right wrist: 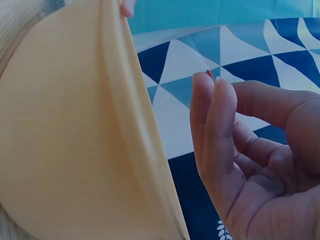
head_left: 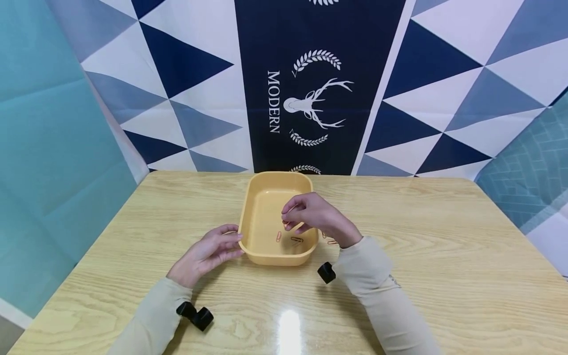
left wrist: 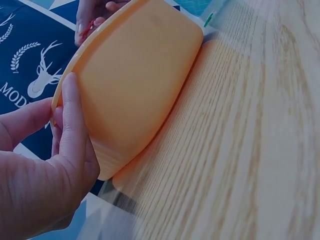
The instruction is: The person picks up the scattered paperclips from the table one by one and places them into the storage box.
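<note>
A yellow plastic tray [head_left: 275, 261] stands on the wooden table. At its left side my left hand [head_left: 212, 250] holds the rim between thumb and fingers, which the left wrist view shows close up. Over the tray's right half, my right hand [head_left: 312, 213] pinches a red paper clip [head_left: 286, 224]. Only a red tip of that clip [right wrist: 209, 74] shows between the fingertips in the right wrist view. On the tray floor lie an orange-red paper clip [head_left: 278, 236] and a darker paper clip [head_left: 297, 239].
Just right of the tray, partly behind my right wrist, are more red paper clips [head_left: 332, 242] on the table [head_left: 426, 256]. A patterned cloth [head_left: 199, 98] hangs along the table's back edge. Black wrist devices [head_left: 326, 272] sit by both sleeves.
</note>
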`<state>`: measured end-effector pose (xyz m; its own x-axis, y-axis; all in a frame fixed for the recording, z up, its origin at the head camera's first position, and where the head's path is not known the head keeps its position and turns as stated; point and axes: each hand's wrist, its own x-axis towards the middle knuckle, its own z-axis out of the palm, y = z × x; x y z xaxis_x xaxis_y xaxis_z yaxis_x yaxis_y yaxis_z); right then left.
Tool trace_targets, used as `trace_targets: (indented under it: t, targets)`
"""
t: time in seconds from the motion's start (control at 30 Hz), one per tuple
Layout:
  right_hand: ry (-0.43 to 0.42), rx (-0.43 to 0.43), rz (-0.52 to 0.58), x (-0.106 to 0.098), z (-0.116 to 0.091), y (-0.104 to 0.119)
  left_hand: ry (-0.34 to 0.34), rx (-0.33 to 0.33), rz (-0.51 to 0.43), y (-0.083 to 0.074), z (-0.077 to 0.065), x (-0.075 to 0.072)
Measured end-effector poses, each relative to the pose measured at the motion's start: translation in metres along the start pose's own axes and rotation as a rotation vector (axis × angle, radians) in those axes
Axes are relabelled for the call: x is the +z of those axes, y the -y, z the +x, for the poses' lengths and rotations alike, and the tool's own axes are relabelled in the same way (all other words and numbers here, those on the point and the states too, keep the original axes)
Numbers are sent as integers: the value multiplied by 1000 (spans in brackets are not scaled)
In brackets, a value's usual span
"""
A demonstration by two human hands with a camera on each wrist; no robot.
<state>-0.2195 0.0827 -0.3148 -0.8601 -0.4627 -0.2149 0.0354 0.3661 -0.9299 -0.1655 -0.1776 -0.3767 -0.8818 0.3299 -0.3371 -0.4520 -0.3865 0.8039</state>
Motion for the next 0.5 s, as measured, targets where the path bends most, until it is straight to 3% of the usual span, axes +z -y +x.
trace_targets:
  t: [0.5]
  targets:
    - [13, 18, 20, 13, 8, -13, -13, -14, 2, 3, 1, -2]
